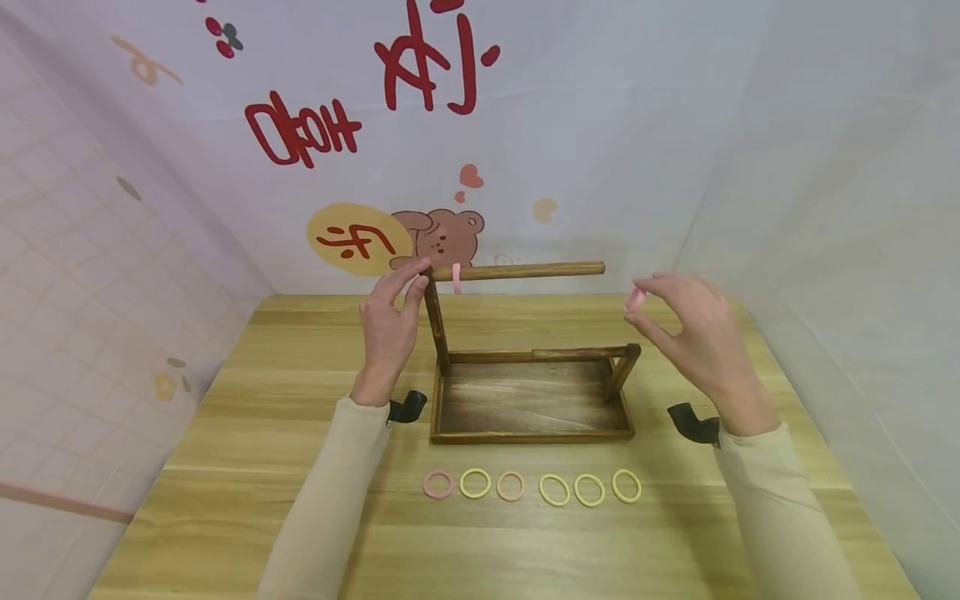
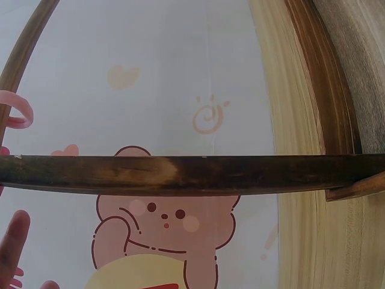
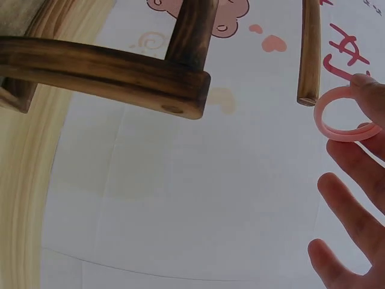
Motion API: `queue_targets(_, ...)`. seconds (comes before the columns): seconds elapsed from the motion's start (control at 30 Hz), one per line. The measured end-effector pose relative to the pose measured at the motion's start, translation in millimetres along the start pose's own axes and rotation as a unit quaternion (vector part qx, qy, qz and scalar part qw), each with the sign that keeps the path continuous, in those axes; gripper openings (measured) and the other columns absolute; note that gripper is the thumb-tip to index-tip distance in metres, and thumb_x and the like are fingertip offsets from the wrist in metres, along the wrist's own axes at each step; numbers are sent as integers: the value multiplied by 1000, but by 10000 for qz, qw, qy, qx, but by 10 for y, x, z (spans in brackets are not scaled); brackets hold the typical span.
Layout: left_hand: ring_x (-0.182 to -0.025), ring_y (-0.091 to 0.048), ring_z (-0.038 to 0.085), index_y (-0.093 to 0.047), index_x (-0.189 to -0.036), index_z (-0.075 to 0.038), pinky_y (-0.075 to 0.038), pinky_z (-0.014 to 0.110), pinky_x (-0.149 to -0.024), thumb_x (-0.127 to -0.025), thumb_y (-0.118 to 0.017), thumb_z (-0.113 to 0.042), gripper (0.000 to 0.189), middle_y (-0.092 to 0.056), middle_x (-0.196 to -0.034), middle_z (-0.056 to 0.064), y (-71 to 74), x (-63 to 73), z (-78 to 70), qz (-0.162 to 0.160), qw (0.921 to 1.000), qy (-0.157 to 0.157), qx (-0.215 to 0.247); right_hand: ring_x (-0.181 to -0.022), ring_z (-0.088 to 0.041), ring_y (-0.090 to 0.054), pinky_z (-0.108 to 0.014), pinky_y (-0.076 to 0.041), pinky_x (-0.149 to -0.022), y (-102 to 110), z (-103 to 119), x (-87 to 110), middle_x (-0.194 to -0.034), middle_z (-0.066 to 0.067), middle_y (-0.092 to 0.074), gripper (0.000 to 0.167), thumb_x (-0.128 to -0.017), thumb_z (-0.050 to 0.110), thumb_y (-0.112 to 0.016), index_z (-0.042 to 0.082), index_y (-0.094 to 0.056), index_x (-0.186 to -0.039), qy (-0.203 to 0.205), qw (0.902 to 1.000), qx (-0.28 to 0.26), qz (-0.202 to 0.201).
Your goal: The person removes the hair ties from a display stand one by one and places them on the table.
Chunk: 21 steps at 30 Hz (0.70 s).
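Observation:
A brown wooden stand (image 1: pixel 532 434) has a tray base, a tall left post (image 1: pixel 437 321) and a long upper bar (image 1: pixel 525 271) with a free right end. One pink ring (image 1: pixel 457 278) hangs on that bar near the post. My left hand (image 1: pixel 390 325) holds the stand's upper left corner between thumb and fingers; the left wrist view cuts off most of this grip. My right hand (image 1: pixel 697 333) pinches another pink ring (image 3: pixel 322 120) between thumb and index finger, just off the bar's free end (image 3: pixel 308 99). Its other fingers (image 3: pixel 349 205) are spread.
In front of the stand lies a row of rings: a pink ring (image 1: pixel 438 485), an orange-pink ring (image 1: pixel 511 486) and several yellow rings (image 1: pixel 589 490). A shorter bar (image 1: pixel 585 352) on a low right post (image 1: pixel 624 371) stands below the upper bar. A printed cloth (image 1: pixel 600 150) hangs behind the table (image 1: pixel 300 375).

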<state>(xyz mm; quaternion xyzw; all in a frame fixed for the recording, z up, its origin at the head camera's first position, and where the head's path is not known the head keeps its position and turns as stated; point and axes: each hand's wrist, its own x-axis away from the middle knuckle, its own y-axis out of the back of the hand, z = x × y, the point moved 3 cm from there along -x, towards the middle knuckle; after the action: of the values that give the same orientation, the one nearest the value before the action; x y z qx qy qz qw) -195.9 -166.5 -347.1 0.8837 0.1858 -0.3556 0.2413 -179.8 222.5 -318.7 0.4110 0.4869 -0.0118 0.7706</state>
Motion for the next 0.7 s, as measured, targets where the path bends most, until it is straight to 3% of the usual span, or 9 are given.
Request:
queue_targets(0.17,-111,-69,31,-76,-125,-7,-49,48,-107,-101,-68,-15,26,-74,-123,9,-8,-10,1,-27,10000,-32,79,-108,-39,-68,-52,-48,-95,33,23,76,-107,-12,-76,55,-103,50,-60,-1,-72,-120,196,9998,-2,52)
queue_targets(0.37,-113,-69,32,-75,-125,-6,-45,45,-112,-101,-69,-14,26,-74,-125,9,-18,-5,7,-62,9998,18,163,-105,-34,-68,-50,-48,-91,65,64,183,-105,-7,-75,52,-104,47,-58,0,-71,-118,203,9995,39,239)
queue_targets(0.7,-113,-69,29,-75,-126,-7,-47,45,-109,-101,-68,-14,27,-74,-124,9,-34,2,18,-73,9998,-7,171,-110,-41,-66,-59,-46,-97,108,107,416,-110,-12,-76,58,-106,54,-50,2,-73,-117,77,9986,260,464)
